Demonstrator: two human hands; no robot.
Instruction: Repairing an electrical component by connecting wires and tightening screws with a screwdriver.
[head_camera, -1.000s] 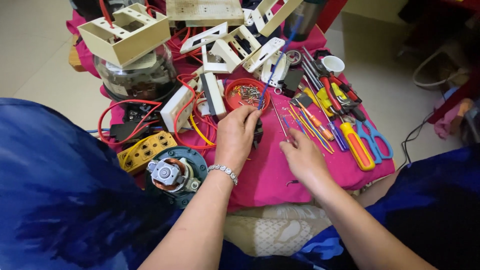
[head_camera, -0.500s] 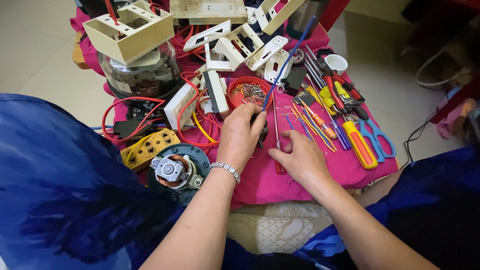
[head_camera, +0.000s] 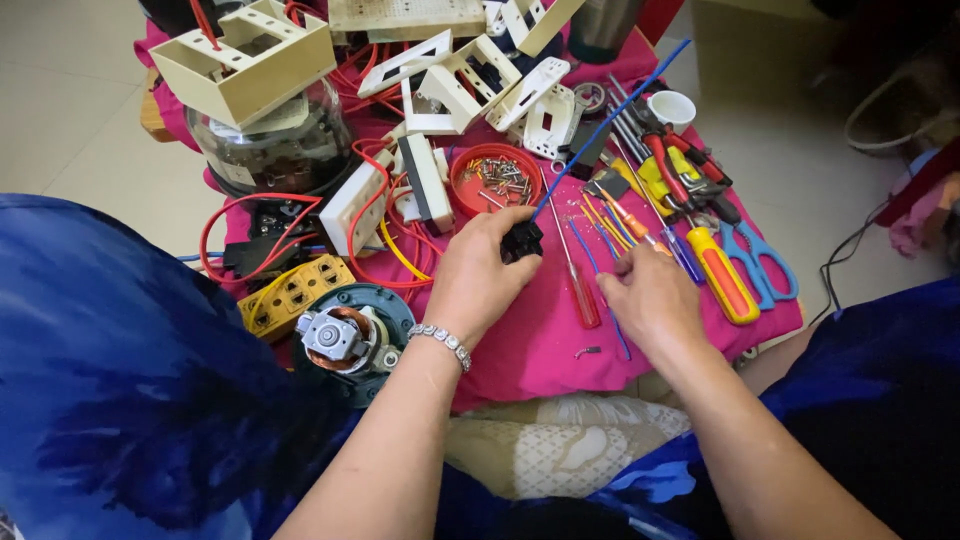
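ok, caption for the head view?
Left hand holds a small black part with a blue wire; right hand rests among screwdrivers.

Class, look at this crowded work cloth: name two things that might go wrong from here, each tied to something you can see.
1. The left hand holds a small black part with a long blue wire reaching over the red dish of screws; a sweep might tip it.
2. The right hand rests by the screwdrivers and scissors, so it might catch a tip or blade.
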